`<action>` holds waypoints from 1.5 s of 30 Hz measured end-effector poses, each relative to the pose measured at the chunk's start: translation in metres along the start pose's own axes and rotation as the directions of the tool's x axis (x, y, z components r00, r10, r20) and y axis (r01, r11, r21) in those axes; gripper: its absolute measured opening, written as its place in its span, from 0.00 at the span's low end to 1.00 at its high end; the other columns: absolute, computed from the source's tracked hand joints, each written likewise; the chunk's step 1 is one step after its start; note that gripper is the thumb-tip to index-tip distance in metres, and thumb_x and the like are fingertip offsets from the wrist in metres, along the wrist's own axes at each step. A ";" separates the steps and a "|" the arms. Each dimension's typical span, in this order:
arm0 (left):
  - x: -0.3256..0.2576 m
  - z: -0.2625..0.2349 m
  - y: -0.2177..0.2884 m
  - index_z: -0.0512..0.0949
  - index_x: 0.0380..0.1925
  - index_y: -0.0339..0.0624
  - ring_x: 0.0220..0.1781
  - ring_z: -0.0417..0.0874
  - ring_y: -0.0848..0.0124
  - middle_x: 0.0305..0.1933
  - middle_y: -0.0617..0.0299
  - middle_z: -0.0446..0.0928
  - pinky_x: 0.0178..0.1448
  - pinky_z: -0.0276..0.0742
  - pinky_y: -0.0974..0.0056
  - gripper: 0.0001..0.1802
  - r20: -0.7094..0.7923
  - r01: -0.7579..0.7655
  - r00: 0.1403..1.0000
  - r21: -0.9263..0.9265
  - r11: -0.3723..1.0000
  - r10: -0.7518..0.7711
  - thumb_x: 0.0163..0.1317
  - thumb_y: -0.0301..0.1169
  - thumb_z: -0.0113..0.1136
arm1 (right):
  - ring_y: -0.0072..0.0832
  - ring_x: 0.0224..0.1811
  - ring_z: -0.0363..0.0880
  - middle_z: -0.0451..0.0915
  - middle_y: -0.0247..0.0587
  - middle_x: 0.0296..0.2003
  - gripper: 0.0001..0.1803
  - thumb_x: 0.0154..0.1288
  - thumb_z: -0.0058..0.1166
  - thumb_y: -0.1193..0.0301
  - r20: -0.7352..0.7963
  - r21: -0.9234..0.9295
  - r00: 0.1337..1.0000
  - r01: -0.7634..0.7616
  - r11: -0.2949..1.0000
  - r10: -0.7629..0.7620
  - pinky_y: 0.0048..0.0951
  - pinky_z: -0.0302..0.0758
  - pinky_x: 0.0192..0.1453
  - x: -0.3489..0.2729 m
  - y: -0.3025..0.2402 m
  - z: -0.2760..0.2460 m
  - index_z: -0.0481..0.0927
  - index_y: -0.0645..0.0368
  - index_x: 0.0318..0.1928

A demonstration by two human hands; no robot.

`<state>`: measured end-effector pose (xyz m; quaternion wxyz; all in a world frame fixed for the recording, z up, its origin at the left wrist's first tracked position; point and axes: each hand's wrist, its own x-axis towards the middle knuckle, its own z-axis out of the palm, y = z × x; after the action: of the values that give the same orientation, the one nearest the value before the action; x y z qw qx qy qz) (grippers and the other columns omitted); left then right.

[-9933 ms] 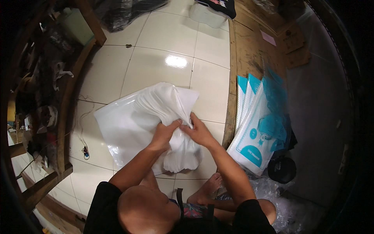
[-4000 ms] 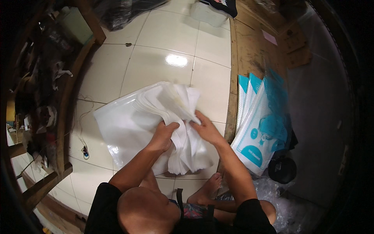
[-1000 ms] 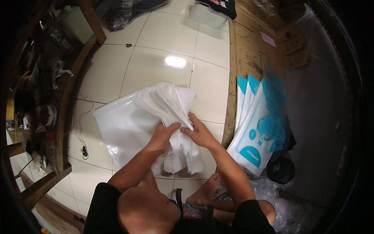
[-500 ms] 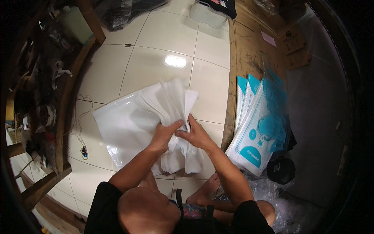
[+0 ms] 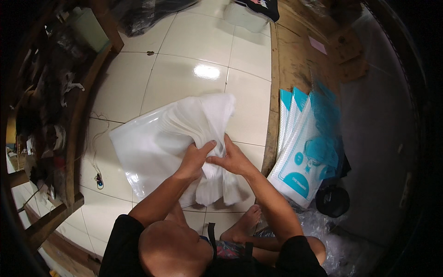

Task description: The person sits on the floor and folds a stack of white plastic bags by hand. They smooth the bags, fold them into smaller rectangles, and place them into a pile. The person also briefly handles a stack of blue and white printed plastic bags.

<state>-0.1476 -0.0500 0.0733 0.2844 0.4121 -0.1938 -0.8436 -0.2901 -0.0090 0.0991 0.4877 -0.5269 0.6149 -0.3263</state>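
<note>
Glossy plastic sheets point(image 5: 143, 143), shiny floor tiles point(image 5: 189, 41).

White lettering point(image 5: 299, 181) — on teal-printed package point(image 5: 302, 161)

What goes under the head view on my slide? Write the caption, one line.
White sheets bunched in left grip and right grip over tiled floor, teal-and-white packages at right.

Left hand point(image 5: 191, 161) and right hand point(image 5: 235, 158) pinch a bunched stack of white sheets point(image 5: 194, 121) on the tiled floor point(image 5: 184, 81); blue-and-white bags point(image 5: 300, 159) lie toward three o'clock, a round black object point(image 5: 333, 201) at four, a wooden frame point(image 5: 74, 157) at nine
</note>
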 end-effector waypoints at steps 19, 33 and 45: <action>-0.010 0.005 0.009 0.71 0.47 0.26 0.43 0.80 0.66 0.44 0.51 0.77 0.47 0.77 0.63 0.18 -0.014 0.024 1.000 -0.099 0.995 -0.026 0.57 0.25 0.56 | 0.29 0.55 0.70 0.72 0.48 0.54 0.31 0.63 0.53 0.72 0.055 0.140 0.996 -0.083 0.987 0.076 0.27 0.67 0.59 0.001 0.015 -0.012 0.58 0.65 0.64; -0.005 0.002 0.001 0.71 0.46 0.24 0.45 0.79 0.63 0.44 0.51 0.76 0.46 0.79 0.61 0.21 -0.094 -0.050 0.994 0.104 0.993 0.059 0.54 0.27 0.60 | 0.39 0.60 0.68 0.69 0.55 0.56 0.45 0.54 0.64 0.65 0.022 0.118 1.000 0.004 0.993 -0.007 0.35 0.64 0.63 0.000 0.008 0.010 0.52 0.65 0.66; -0.005 -0.010 0.001 0.66 0.51 0.23 0.45 0.80 0.62 0.47 0.48 0.74 0.48 0.79 0.60 0.22 0.033 -0.002 0.999 0.033 0.999 0.001 0.56 0.24 0.54 | 0.26 0.49 0.73 0.74 0.42 0.50 0.26 0.64 0.48 0.77 -0.085 0.268 0.961 -0.231 0.935 0.262 0.27 0.69 0.55 -0.001 0.032 -0.031 0.62 0.63 0.62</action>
<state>-0.1362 -0.0487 0.0712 0.2751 0.4027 -0.2126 -0.8467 -0.3305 -0.0042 0.0796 0.5509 -0.3579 0.6569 -0.3700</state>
